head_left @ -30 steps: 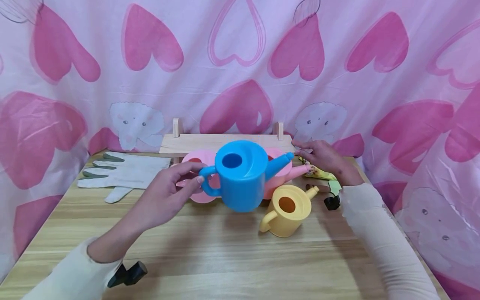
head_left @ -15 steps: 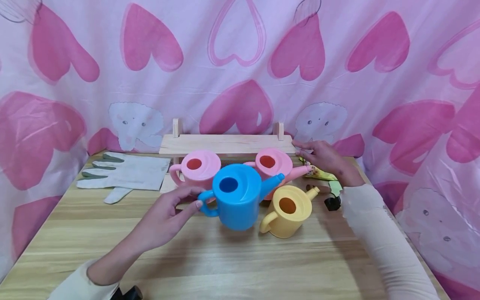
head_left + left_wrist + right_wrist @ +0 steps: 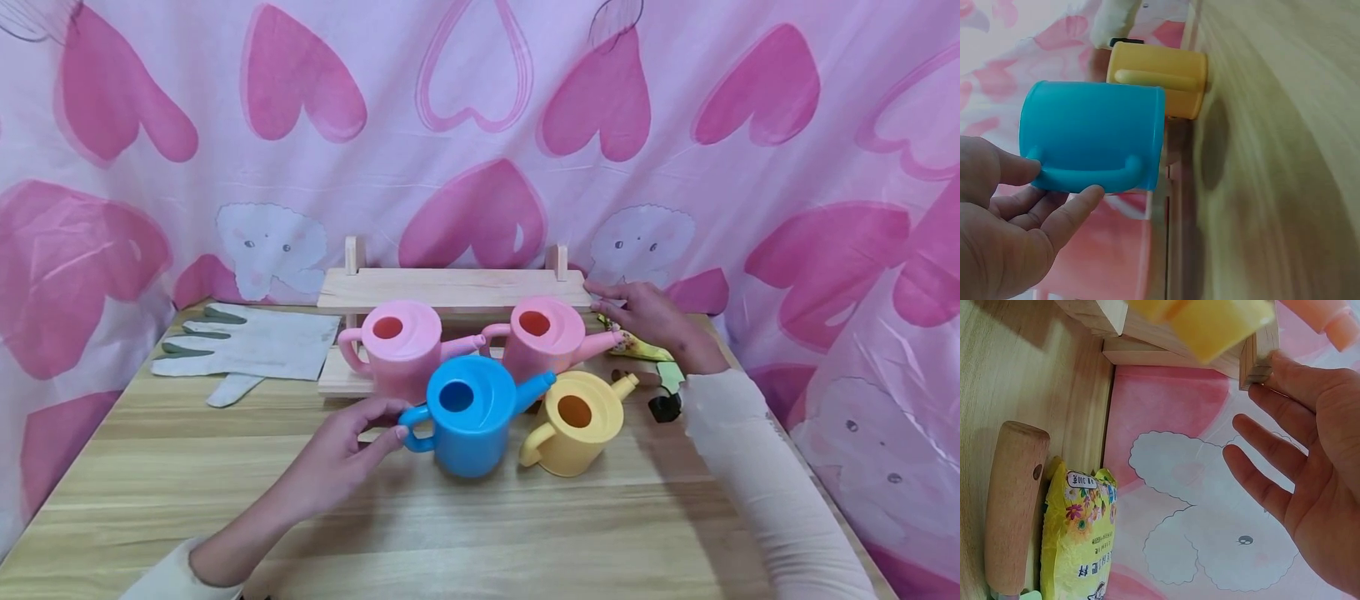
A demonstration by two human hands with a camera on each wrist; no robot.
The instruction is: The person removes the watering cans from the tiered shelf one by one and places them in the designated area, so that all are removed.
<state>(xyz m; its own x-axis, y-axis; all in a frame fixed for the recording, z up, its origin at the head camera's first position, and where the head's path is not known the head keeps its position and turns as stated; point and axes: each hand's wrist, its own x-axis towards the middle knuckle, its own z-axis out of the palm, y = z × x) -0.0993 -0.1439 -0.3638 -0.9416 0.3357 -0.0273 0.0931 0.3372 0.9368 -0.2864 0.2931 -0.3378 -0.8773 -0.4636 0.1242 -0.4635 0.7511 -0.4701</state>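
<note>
1. My left grip [image 3: 337,458] is pinching the blue watering can [image 3: 468,437] by its handle, narrowed round that loop with thumb and fingertips. I judge the handle is suiting the hold because it is leaving the filling hole and spout unobstructed.
2. The blue watering can is hanging roughly upright, just above the table [image 3: 420,542]; on the left wrist feed I am seeing its base apart from the wood.
3. My right grip [image 3: 660,321] is resting fingertips against the right end of the upper shelf [image 3: 450,289], its other fingers loosely extended and holding nothing. I am reading this as steadying the wooden rack [image 3: 352,257].
4. The left pink can [image 3: 405,367] and right pink can [image 3: 551,350] are standing behind, apparently on the lower shelf [image 3: 345,375], both spouts pointing right, perhaps for orderly spacing.
5. The yellow can [image 3: 572,446] is standing upright on the table, right of the blue one.
6. White gloves [image 3: 277,346] are lying left; a yellow packet [image 3: 1082,534] and a wooden handle [image 3: 1016,506] are lying right, presumably leaving the middle for the cans.
</note>
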